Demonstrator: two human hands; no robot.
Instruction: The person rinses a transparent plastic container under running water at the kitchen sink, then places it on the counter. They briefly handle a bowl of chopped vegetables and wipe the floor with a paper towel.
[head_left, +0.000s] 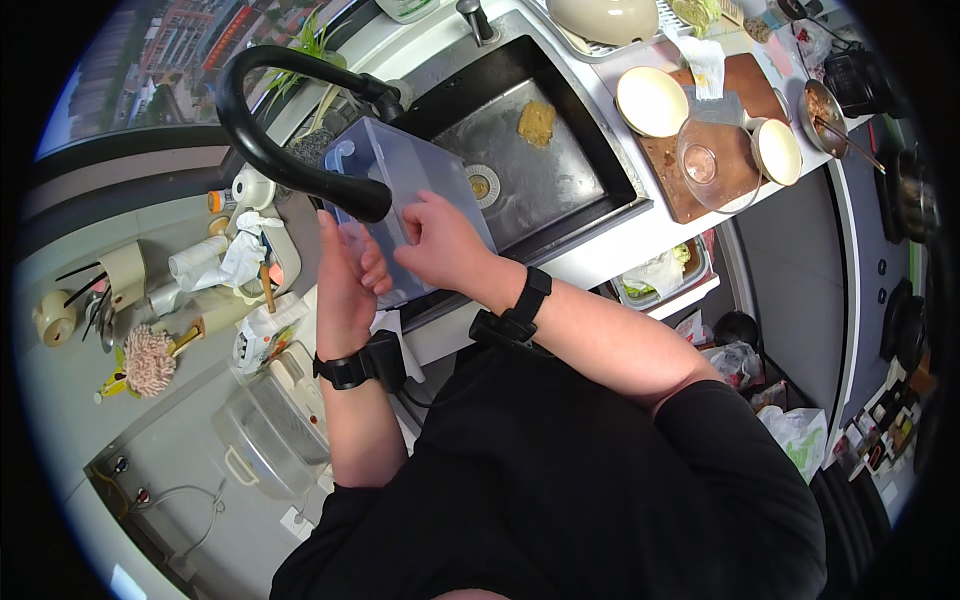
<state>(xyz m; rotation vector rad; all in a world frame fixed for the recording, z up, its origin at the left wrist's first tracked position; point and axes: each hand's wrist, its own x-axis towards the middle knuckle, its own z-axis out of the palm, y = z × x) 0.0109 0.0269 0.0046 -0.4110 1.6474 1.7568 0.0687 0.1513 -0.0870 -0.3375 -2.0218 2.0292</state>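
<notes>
A clear plastic storage bin (450, 176) stands tilted at the left part of the black sink (592, 150), beneath the black curved faucet (300, 64). My left hand (349, 270) is at the bin's near left side, thumb up and fingers curled; a translucent piece shows by its fingers, and whether it grips the bin is unclear. My right hand (439, 240) lies over the bin with curled fingers; what its fingertips touch is hidden. A yellowish sponge (537, 124) lies on the sink's bottom, beyond the round drain strainer (480, 185).
Right of the sink, a wooden cutting board (667, 176) bears cream bowls (652, 101) and a clear glass bowl (709, 176). A metal bowl with chopsticks (819, 112) stands farther right. On the left are a utensil holder (124, 274) and a clear-lidded appliance (262, 427).
</notes>
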